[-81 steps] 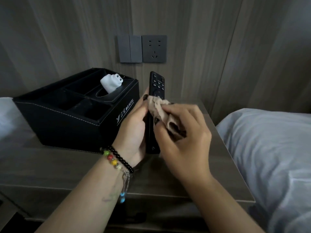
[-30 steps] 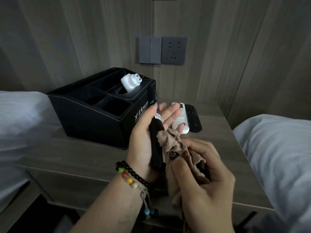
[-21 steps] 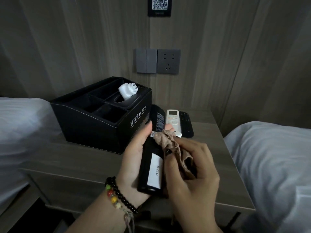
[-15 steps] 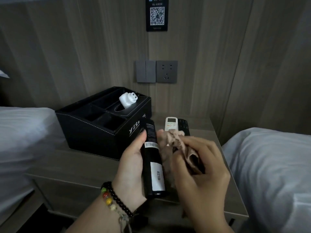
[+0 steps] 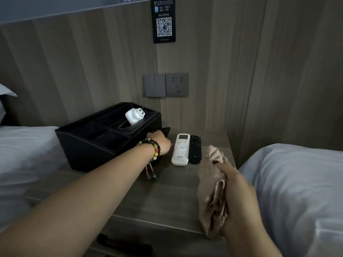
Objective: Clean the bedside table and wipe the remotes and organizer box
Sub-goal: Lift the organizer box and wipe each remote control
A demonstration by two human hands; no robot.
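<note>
The left hand [image 5: 161,143] sets a slim black remote [image 5: 165,131] beside the black leather organizer box [image 5: 96,145], fingers hidden, while the right hand [image 5: 239,193] clutches the beige cloth [image 5: 211,191]; likely next: wiping the white remote [image 5: 181,150].

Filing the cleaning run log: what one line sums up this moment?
left hand: setting black remote beside organizer box | right hand: gripping cloth | white remote: on bedside table
</note>
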